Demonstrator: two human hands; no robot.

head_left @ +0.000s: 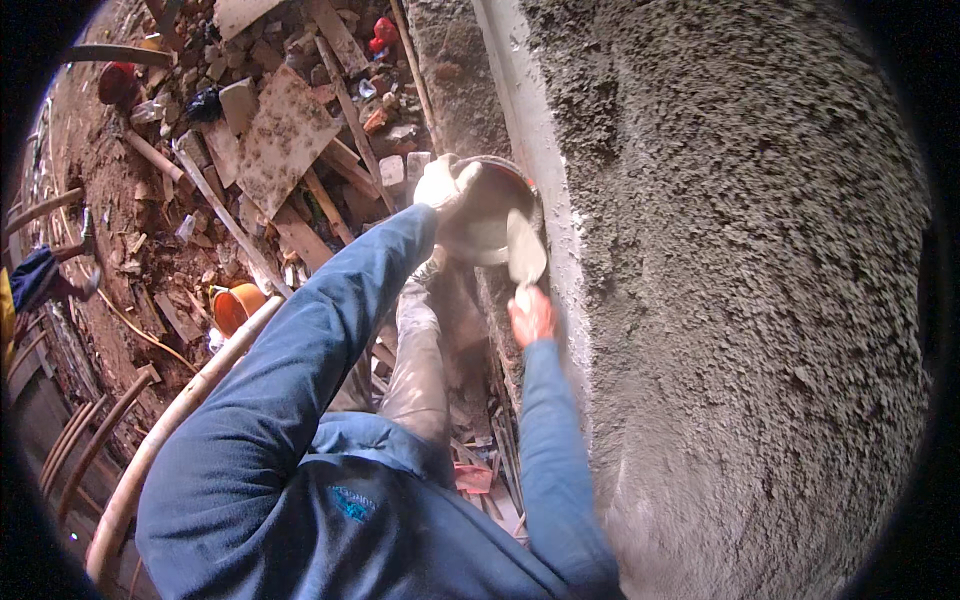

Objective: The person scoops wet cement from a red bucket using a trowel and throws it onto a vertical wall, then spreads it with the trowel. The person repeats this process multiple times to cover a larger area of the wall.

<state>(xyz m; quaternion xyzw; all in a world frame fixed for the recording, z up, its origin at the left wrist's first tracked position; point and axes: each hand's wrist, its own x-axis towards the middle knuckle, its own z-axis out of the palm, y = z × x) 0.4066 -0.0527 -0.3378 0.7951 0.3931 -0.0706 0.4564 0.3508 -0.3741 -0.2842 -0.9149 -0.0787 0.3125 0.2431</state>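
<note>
Head view: L hand (440, 185), pale w/ glare, is closed on the L side of the rim of a round bucket (487, 212); exact finger positions can't be told. R hand (532, 317) is wrapped round the handle end of a trowel (525, 248), blurry, blade pointing up & away, its tip overlapping the bucket's R part; can't tell if they touch. Bucket is ahead of the person, just beside a smooth pale strip (522, 85) edging the rough grey wall (760, 290) on the R. Bucket's inside looks greyish, contents unclear. Blue sleeves (325, 310) on both arms. L side = rubble: speckled board (287, 140), bricks, timber, etc. Orange pail (238, 307) lies tilted nr a long wooden pole (180, 405). Far L, partly cut off, another person's dark blue sleeve (35, 275), well apart.
</note>
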